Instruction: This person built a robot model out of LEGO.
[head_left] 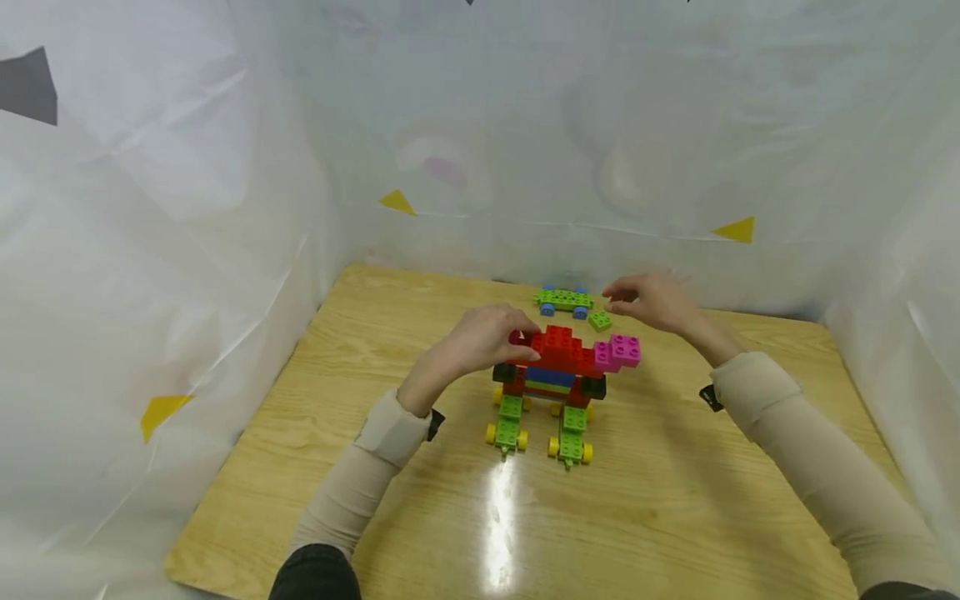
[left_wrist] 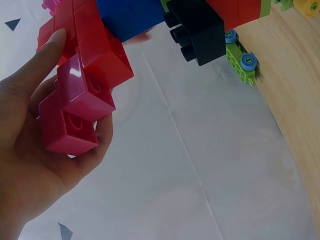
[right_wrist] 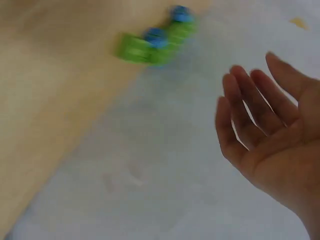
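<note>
A toy animal of building bricks (head_left: pixel 553 354) stands on wheeled green legs, with a red upper body, blue middle, black side bricks and a pink brick head (head_left: pixel 625 351). My left hand (head_left: pixel 483 337) grips its red end at the left. In the left wrist view, the thumb lies on the red bricks (left_wrist: pixel 102 50) and the fingers curl behind the end bricks (left_wrist: pixel 75 122). My right hand (head_left: pixel 656 302) hovers beyond the pink head, fingers loosely bent and holding nothing. Its palm and spread fingers show in the right wrist view. Just left of it lies a small green brick (head_left: pixel 600 321).
A green wheeled base (head_left: pixel 564 300) with blue wheels stands at the table's far edge, beside the small green brick. The wooden table (head_left: pixel 697 500) is bordered by white sheeting (head_left: pixel 517 167) at the back and sides, marked with yellow triangles (head_left: pixel 735 230).
</note>
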